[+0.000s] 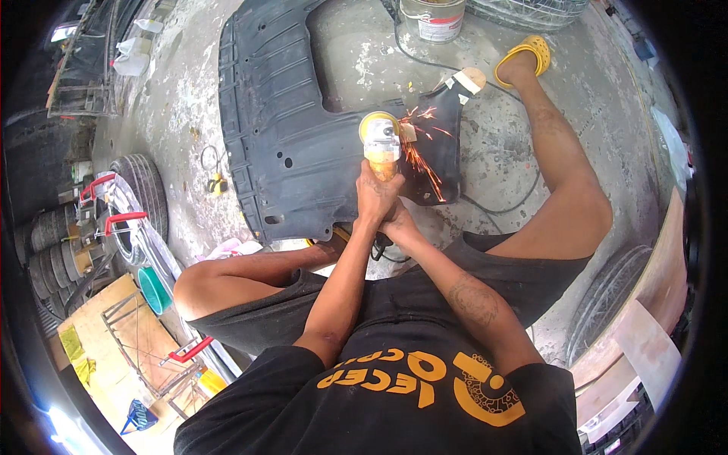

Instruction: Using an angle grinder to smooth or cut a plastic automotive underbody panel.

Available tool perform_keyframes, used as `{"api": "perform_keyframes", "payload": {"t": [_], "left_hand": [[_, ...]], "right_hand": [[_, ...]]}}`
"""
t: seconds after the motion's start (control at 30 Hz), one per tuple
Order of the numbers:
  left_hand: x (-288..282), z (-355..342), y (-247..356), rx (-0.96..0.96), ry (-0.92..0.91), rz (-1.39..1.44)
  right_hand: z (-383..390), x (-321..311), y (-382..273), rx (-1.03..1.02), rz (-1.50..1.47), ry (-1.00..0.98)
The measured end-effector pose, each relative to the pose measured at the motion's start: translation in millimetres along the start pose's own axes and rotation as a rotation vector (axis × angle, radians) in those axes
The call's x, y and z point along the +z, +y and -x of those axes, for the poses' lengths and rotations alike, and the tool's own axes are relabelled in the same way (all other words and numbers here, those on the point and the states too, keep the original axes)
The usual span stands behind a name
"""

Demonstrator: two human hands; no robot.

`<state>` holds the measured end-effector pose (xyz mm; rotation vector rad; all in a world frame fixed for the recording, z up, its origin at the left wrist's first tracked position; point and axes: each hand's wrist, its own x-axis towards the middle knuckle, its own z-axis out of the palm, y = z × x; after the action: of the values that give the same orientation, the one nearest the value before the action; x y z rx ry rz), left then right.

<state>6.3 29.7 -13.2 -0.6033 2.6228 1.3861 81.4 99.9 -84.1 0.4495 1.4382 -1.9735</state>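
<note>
My left hand (pixel 375 191) is wrapped round the body of an angle grinder (pixel 382 142) with an orange housing and a silver head. Behind it, closer to me, my right hand (pixel 400 227) is closed round the rear of the same grinder; its fingers are partly hidden. A yellowish disc (pixel 378 120) sits at the grinder's head, over a large black moulded panel (pixel 277 125) lying on the floor. Orange sparks (pixel 417 158) fly off to the right across the panel. Whether the disc touches the panel or a piece under it I cannot tell.
My bent legs flank the panel, with a yellow clog (pixel 537 54) on the right foot. A dark cable (pixel 504 208) loops on the floor at right. A bucket (pixel 438 19) and tyre (pixel 531 9) stand at the far side. Another tyre (pixel 155 193) and a teal basin (pixel 154 290) are left.
</note>
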Motion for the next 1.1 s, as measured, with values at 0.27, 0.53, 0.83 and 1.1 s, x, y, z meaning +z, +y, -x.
{"api": "perform_keyframes", "payload": {"t": [0.27,0.53,0.83,1.1], "left_hand": [[-2.6,0.9,4.2,-0.029,-0.027,0.032],[-4.9,4.7,2.5,0.002,-0.004,0.047],[-6.2,2.4,3.3,-0.005,-0.014,0.015],[-4.7,1.3,4.9,0.0,-0.016,0.02]], "right_hand": [[7.7,1.7,-9.7,-0.002,-0.105,-0.005],[5.3,0.0,-4.8,-0.036,0.112,0.01],[13.6,5.7,-18.0,-0.006,-0.064,0.01],[16.3,5.4,-22.0,0.002,-0.011,-0.017]]}}
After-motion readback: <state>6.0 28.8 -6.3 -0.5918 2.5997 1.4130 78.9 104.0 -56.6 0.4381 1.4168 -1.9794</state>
